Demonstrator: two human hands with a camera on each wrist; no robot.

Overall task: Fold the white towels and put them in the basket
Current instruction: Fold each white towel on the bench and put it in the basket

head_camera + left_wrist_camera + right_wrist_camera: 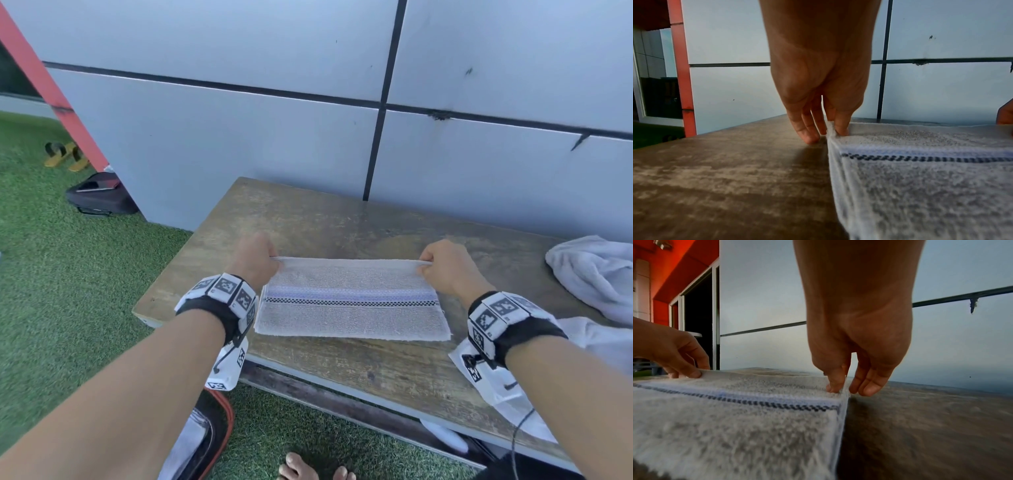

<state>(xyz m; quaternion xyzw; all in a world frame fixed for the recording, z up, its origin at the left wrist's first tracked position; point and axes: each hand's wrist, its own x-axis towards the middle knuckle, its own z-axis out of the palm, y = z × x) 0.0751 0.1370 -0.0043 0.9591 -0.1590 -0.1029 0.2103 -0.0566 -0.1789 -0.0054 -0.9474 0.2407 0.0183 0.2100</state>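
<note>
A white towel [351,317] with a pale blue band and a dark checked stripe lies folded flat on the wooden table [308,219]. My left hand [257,255] pinches its far left corner and my right hand [442,263] pinches its far right corner. The left wrist view shows thumb and finger of the left hand [835,129] nipping the towel [931,186] edge, other fingers touching the wood. In the right wrist view the right hand [838,387] pinches the towel [735,426] corner the same way. No basket is in view.
Another crumpled white towel [596,274] lies at the table's right end, more white cloth [596,339] nearer me. A grey panelled wall [308,120] stands right behind the table. Green turf [68,274], a black bag [99,198] and sandals [65,154] lie left; my bare toes [315,469] show below.
</note>
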